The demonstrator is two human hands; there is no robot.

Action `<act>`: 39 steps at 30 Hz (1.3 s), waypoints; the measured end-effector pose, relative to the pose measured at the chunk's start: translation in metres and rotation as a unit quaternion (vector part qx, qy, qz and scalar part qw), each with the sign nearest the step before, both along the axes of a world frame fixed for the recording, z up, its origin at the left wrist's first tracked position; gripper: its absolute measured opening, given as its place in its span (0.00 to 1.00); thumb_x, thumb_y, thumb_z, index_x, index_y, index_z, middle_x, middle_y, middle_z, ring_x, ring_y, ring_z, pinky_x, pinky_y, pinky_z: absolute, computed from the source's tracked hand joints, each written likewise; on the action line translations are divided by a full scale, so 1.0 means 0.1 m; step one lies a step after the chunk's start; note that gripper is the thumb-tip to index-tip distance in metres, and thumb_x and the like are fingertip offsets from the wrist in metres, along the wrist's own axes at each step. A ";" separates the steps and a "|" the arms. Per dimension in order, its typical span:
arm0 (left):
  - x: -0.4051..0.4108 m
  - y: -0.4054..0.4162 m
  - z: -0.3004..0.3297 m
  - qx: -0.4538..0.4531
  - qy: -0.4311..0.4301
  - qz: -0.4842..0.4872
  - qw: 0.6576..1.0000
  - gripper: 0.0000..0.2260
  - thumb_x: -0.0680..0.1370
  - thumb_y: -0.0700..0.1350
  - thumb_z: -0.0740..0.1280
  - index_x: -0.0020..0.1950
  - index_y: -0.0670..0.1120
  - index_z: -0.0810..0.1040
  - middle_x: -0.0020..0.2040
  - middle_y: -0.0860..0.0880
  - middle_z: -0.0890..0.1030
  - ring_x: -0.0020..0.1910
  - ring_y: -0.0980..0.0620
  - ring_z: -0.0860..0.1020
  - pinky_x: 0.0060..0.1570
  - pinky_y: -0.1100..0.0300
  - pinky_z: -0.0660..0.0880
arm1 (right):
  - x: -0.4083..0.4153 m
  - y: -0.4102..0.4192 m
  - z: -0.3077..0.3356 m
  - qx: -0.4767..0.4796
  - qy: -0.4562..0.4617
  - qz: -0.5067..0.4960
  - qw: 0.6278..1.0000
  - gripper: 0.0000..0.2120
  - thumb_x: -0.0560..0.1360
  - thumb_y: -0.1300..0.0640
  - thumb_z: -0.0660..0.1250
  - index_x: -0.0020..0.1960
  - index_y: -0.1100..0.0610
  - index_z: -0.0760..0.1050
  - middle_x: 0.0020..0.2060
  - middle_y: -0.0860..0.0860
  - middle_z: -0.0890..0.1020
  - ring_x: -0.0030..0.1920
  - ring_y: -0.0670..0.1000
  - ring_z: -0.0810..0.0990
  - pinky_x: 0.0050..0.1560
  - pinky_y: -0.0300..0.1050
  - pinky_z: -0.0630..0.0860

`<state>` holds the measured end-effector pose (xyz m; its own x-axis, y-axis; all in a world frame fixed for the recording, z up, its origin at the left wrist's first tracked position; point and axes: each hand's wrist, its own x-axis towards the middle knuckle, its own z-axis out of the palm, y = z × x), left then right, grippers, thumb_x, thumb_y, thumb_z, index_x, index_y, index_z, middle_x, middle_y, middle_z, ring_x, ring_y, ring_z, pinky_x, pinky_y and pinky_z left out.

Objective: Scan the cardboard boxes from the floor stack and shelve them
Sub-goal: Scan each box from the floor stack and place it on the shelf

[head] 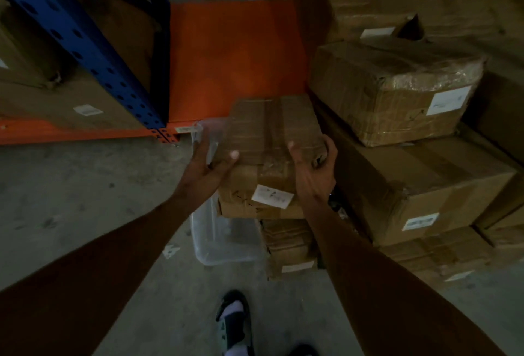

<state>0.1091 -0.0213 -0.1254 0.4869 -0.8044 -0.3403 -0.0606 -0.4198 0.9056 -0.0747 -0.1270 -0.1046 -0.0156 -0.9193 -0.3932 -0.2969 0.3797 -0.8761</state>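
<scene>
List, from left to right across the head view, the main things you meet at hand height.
Blue rack upright → left hand → held cardboard box → right hand → stacked boxes.

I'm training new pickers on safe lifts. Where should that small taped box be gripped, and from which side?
Grip the small taped box by its two short ends, one hand per side, as the left hand and right hand do. It is wide and flat, so opposed palms probably steady it best.
</scene>
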 end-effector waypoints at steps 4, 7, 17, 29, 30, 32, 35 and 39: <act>-0.04 -0.14 -0.19 0.059 0.097 0.076 0.991 0.36 0.68 0.65 0.75 0.72 0.69 0.62 0.68 0.59 0.73 0.61 0.57 0.77 0.54 0.59 0.78 | -0.04 0.00 -0.14 0.019 0.067 0.018 0.997 0.39 0.69 0.38 0.76 0.76 0.34 0.62 0.71 0.50 0.73 0.71 0.56 0.70 0.67 0.56 0.71; -0.07 -0.17 -0.26 0.038 0.132 0.120 0.983 0.30 0.69 0.55 0.78 0.68 0.66 0.72 0.55 0.61 0.82 0.52 0.63 0.81 0.53 0.62 0.78 | 0.00 0.01 -0.20 0.018 0.065 0.022 0.997 0.41 0.67 0.36 0.75 0.76 0.32 0.61 0.71 0.50 0.73 0.71 0.57 0.70 0.69 0.60 0.71; -0.02 -0.17 -0.27 0.034 0.194 0.173 0.965 0.27 0.68 0.44 0.79 0.66 0.57 0.78 0.61 0.53 0.81 0.57 0.53 0.81 0.59 0.51 0.78 | 0.04 0.04 -0.15 -0.007 -0.020 0.003 1.000 0.38 0.73 0.56 0.75 0.78 0.43 0.64 0.69 0.45 0.75 0.68 0.47 0.73 0.67 0.51 0.75; 0.11 0.05 0.58 0.009 0.132 0.177 0.975 0.28 0.72 0.44 0.76 0.71 0.54 0.74 0.62 0.54 0.78 0.56 0.58 0.78 0.58 0.57 0.76 | 0.16 0.21 0.56 -0.041 -0.062 0.032 0.997 0.35 0.69 0.52 0.75 0.74 0.38 0.69 0.64 0.41 0.79 0.65 0.47 0.77 0.65 0.56 0.77; 0.09 0.05 0.74 0.002 0.122 0.176 0.977 0.29 0.72 0.44 0.76 0.71 0.54 0.73 0.63 0.53 0.77 0.57 0.58 0.77 0.58 0.57 0.76 | 0.14 0.21 0.71 -0.043 -0.062 0.031 0.997 0.35 0.70 0.52 0.75 0.74 0.38 0.69 0.64 0.40 0.79 0.65 0.47 0.77 0.66 0.56 0.77; 0.01 0.08 1.11 -0.010 0.102 0.162 0.982 0.29 0.72 0.45 0.76 0.72 0.53 0.72 0.66 0.54 0.76 0.59 0.59 0.76 0.60 0.58 0.75 | 0.07 0.22 1.06 -0.054 -0.067 0.036 0.996 0.36 0.71 0.54 0.75 0.76 0.39 0.67 0.66 0.40 0.76 0.67 0.46 0.75 0.67 0.55 0.76; -0.14 0.17 1.70 -0.022 0.104 0.150 0.983 0.31 0.72 0.46 0.76 0.73 0.51 0.71 0.67 0.54 0.76 0.59 0.60 0.76 0.60 0.63 0.74 | -0.10 0.28 1.63 -0.058 -0.056 0.047 0.996 0.35 0.72 0.52 0.76 0.75 0.39 0.66 0.67 0.40 0.76 0.68 0.48 0.74 0.66 0.52 0.76; -0.39 0.31 2.50 -0.032 0.088 0.138 0.986 0.30 0.71 0.48 0.76 0.72 0.54 0.72 0.63 0.57 0.76 0.61 0.57 0.76 0.64 0.59 0.73 | -0.41 0.45 2.42 -0.098 -0.064 0.045 0.992 0.23 0.73 0.55 0.77 0.64 0.43 0.74 0.56 0.36 0.77 0.58 0.42 0.78 0.55 0.37 0.80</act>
<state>0.0706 0.0101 0.1247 0.6286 -0.6718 -0.3918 0.2079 -0.3403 0.9171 -0.1157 -0.0817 0.1379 0.1083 -0.9738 -0.2001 -0.2043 0.1752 -0.9631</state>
